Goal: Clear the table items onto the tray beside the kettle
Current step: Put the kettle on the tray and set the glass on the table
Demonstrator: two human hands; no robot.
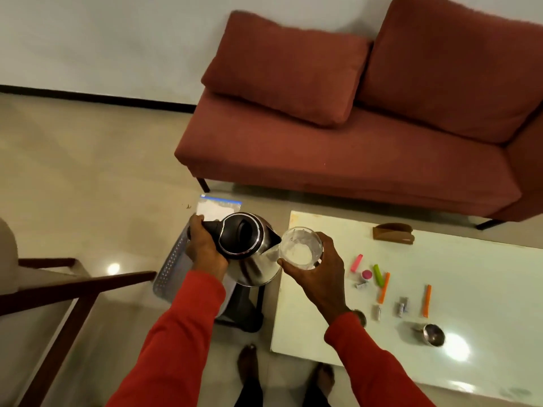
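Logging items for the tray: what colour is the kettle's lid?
Black, on the kettle seen in the head view.

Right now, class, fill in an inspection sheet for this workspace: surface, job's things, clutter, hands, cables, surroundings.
Surface: glossy white low table, lamp glare on it.
Job's things: steel electric kettle with black lid, tilted, spout at a clear round glass; perforated grey tray below the kettle; small steel cup on the table.
Clutter: pink, green and orange sachets, small grey wrappers, brown wooden holder.
Hands: left hand grips the kettle handle; right hand holds the glass.
Cables: nothing seen.
Surroundings: rust-red sofa, wooden chair frame, beige floor, bare feet below.
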